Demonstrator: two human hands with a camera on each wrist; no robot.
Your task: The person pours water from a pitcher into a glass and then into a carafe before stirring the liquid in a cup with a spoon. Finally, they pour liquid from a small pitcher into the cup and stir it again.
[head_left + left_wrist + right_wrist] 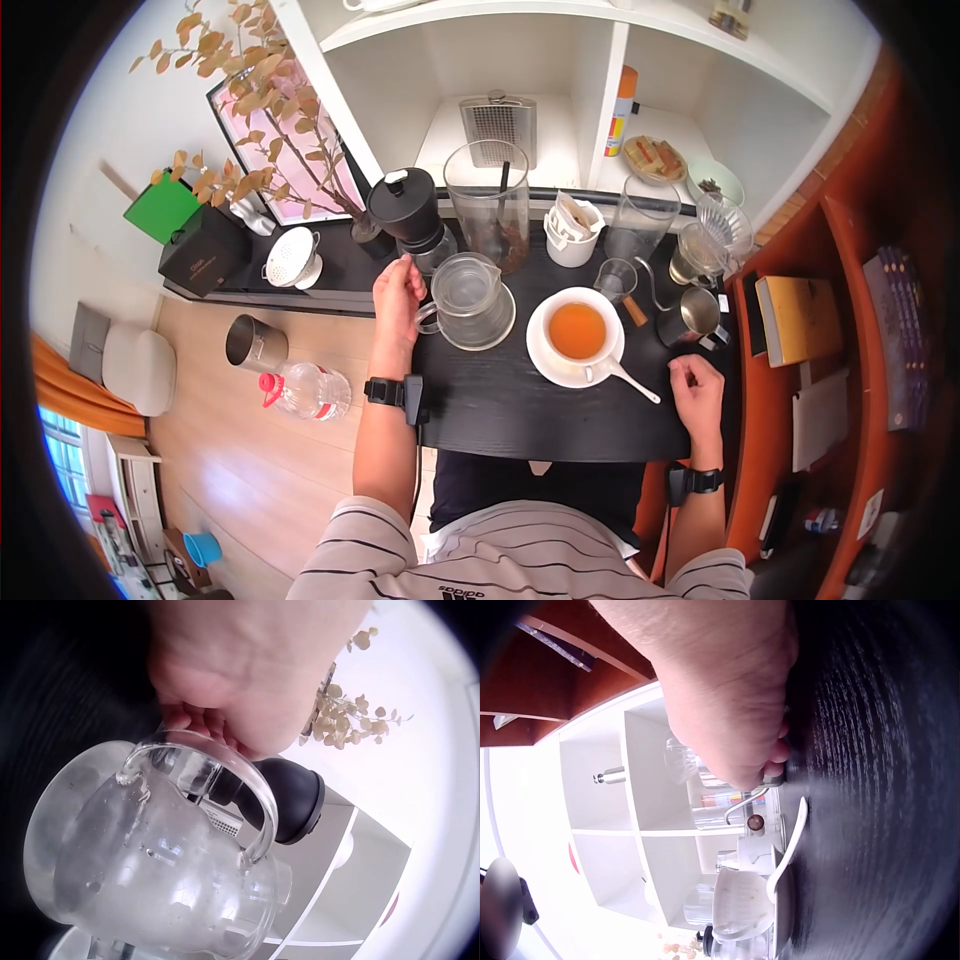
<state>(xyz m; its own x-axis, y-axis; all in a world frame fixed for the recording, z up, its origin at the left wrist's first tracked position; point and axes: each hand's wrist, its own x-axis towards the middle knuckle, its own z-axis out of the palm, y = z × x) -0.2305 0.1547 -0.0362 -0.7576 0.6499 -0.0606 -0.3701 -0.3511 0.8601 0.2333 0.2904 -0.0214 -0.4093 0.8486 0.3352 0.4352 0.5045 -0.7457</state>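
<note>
My left hand (398,292) rests at the left edge of the black table, its fingers loosely curled and holding nothing. Right beside it is the loop handle of a clear glass pot (467,310); in the left wrist view the handle (268,806) overlaps the fingertips, and its opening has no finger through it. On the table's right side lies my right hand (698,390), loosely curled and empty. Between the hands, a white cup (552,348) of amber liquid (578,331) stands on a saucer (537,362). A white spoon (635,383) leans out toward the right hand.
Behind the pot stand a black-topped grinder (405,205) and a tall glass cylinder (487,215). A steel gooseneck kettle (688,318), a small glass with wooden handle (614,277) and a white canister (572,243) line the back right. A plastic bottle (315,390) is on the floor.
</note>
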